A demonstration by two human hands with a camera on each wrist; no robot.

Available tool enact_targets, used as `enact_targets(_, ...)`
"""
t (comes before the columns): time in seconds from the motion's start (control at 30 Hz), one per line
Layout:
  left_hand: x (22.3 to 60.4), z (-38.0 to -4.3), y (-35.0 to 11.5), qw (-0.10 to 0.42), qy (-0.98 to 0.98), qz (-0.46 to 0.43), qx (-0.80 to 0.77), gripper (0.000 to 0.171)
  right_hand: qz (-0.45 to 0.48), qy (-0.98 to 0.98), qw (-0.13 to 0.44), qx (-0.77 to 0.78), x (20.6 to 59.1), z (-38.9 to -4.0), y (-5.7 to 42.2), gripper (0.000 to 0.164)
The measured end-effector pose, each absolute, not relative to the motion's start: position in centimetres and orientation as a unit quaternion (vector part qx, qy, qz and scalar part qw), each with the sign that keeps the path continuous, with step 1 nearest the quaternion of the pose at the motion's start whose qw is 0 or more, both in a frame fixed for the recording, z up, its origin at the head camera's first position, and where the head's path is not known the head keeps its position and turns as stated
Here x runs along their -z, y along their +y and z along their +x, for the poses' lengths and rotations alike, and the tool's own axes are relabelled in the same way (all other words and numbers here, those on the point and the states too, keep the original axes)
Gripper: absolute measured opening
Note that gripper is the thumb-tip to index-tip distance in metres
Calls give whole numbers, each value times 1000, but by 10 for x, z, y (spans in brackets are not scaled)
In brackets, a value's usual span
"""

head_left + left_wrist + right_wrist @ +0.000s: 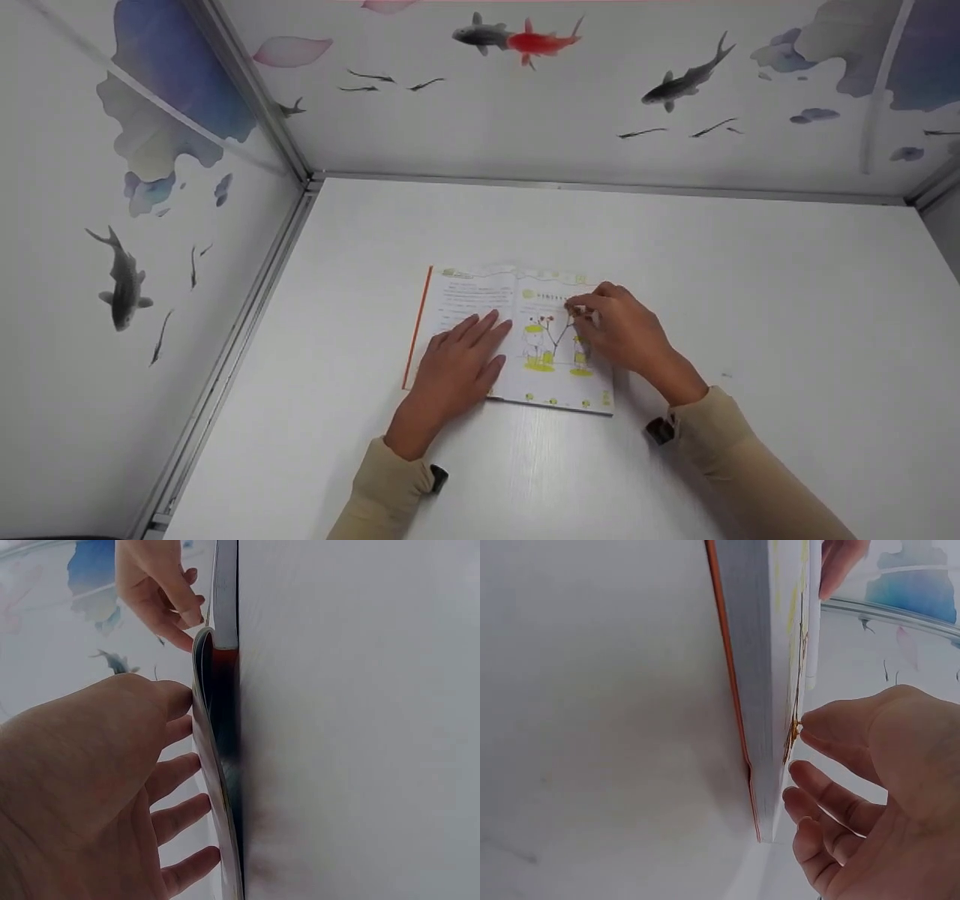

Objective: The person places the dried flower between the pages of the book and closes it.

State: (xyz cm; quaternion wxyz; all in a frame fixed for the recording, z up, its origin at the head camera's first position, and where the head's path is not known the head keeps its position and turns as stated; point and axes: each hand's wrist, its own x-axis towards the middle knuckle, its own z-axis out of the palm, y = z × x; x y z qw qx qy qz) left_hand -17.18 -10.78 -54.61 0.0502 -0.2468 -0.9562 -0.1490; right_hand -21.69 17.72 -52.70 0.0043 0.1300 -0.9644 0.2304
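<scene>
An open book [559, 386] lies on the white table, its left page printed with text and its right page with a yellow cartoon drawing. My left hand [459, 367] rests on the left page with fingers spread; the left wrist view shows those fingers [180, 821] along the page's surface. Over the right page, my right hand [626, 330] pinches a thin, branching brown sprig [793, 736] between thumb and forefinger. Small red tips show on the sprig [555, 341] in the head view. The other right fingers curl loosely beside the page edge.
White panels painted with fish [679, 86] and blue blotches stand behind and to the left of the table [525, 480]. Metal framing [450, 178] runs along the table's back edge. A small pale mark [726, 373] lies right of the book.
</scene>
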Motion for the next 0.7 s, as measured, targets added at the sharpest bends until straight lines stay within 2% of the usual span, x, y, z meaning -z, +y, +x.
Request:
enact_targets(0.23,546,-172,-108,53,-955,-248,155,52,138,-968,18,-211,531,-215,181,38)
enact_targets(0.4,546,-172,-108,37,-958,-243,150,52,146,-968,23,-202,532,-215,182,38)
enact_targets(0.57,546,-172,-108,36,-958,-243,146,53,144,-970,18,-197,531,-216,180,41)
enact_targets(0.7,547,-172,-108,42,-958,-244,146,53,157,-967,36,-195,531,-214,179,44)
